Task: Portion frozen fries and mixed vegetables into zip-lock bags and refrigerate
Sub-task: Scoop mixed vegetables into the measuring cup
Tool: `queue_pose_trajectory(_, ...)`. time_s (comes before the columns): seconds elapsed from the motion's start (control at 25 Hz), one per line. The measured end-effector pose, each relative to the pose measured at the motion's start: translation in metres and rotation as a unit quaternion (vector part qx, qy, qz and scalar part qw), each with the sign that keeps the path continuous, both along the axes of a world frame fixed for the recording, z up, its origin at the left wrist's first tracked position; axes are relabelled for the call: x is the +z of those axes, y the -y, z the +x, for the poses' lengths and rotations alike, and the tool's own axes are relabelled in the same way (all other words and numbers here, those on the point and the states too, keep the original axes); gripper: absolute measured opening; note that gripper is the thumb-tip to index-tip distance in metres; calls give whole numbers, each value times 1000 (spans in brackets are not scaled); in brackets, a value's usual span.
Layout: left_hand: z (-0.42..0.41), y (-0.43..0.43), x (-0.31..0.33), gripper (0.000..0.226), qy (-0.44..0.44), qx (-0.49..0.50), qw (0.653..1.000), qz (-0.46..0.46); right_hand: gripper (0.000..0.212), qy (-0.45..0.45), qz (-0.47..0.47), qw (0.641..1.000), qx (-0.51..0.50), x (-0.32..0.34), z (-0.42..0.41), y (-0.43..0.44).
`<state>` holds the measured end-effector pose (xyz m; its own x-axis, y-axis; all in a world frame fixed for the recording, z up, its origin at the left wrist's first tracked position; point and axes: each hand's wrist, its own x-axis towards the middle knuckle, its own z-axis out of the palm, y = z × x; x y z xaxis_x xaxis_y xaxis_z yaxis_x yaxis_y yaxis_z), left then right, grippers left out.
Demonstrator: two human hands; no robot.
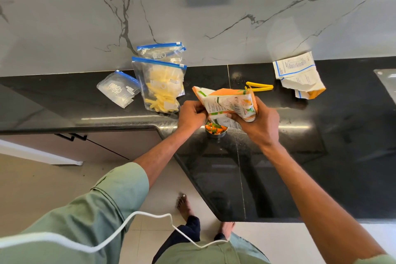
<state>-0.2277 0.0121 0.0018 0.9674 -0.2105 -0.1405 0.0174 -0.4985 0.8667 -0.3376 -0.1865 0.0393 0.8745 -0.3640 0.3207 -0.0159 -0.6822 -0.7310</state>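
Overhead, black counter (278, 167), standing zip bag of fries (159, 87) left of centre, orange vegetable packet (227, 100) tilted over a small steel cup (215, 132) of mixed vegetables, left hand (190, 117) and right hand (260, 123) with fingers clamped on the packet, yellow clip (259, 87) behind.

Orange-and-white vegetable packet (228, 103) held tilted above small steel cup (216, 132), mouth pointing down. Cup stands on black counter (278, 167), filled with diced orange and green vegetables (215, 128). Zip-lock bag of fries (159, 90), blue strip on top, stands upright to left; second bag (162, 52) behind it. Empty zip-lock bags (117, 89) lie flat further left. Crumpled white-and-yellow fries packet (299, 76) lies at right, against wall.
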Motion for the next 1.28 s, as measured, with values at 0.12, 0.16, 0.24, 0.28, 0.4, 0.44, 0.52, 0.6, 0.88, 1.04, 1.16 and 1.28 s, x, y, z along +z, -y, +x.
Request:
queue_pose_trajectory(0.12,2,-2,-3,22,-38,24,999,-18,57,4,29,999,-33,3,3,3)
queue_pose_trajectory(0.16,0,-1,-2,23,-35,16,999,-2,57,6,33,999,-39,2,4,3)
queue_pose_trajectory(0.24,0,0,-1,24,-31,7,999,7,58,5,40,998,-37,2,5,4)
queue_pose_trajectory(0.28,1,0,0,23,-33,14,999,1,58,7,50,998,-33,2,5,5)
queue_pose_trajectory(0.4,2,-2,2,22,-41,8,999,1,57,13,73,996,-53,-2,8,9)
queue_pose_trajectory(0.44,2,-3,1,22,-40,8,999,2,57,8,71,996,-45,-3,8,9)
queue_pose_trajectory(0.52,1,-5,0,22,-46,13,999,-7,57,2,59,998,-26,-8,8,6)
queue_pose_trajectory(0.6,-3,-3,1,23,-61,1,998,-17,57,9,80,996,-40,-9,9,10)
queue_pose_trajectory(0.88,-2,2,13,19,-12,-24,1000,-4,50,-89,348,933,-31,-23,22,38)
queue_pose_trajectory(1.04,2,19,28,20,-48,-20,997,-48,57,-209,560,801,-33,-17,24,54)
queue_pose_trajectory(1.16,6,35,45,17,-132,8,984,-119,59,-279,681,677,9,-16,20,63)
queue_pose_trajectory(1.28,9,48,61,13,-194,41,964,-175,45,-284,752,595,19,-11,14,63)
